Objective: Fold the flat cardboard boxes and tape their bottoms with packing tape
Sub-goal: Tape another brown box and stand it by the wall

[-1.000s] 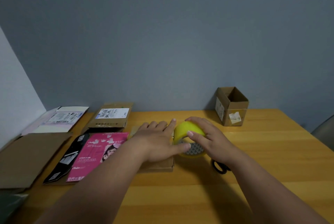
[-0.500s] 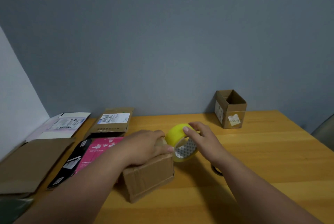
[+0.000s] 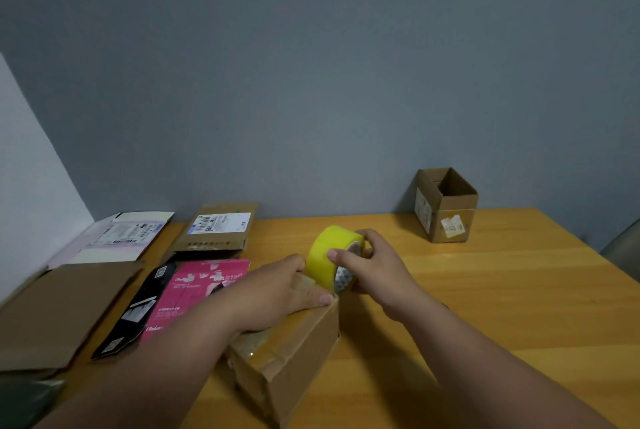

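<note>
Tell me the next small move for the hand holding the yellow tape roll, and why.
Probably draw the tape roll away over the box edge to pay out tape: the right hand grips it, while the left hand presses the box's top beside it.

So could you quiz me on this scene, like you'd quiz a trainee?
1. True or false: the right hand holds the yellow tape roll.
2. What does the left hand press on?
A. the pink flat carton
B. the folded box
C. the open box by the wall
3. Fill in: the open box stands on the table's far ____ side.

Key: 1 true; 2 B; 3 right.
</note>
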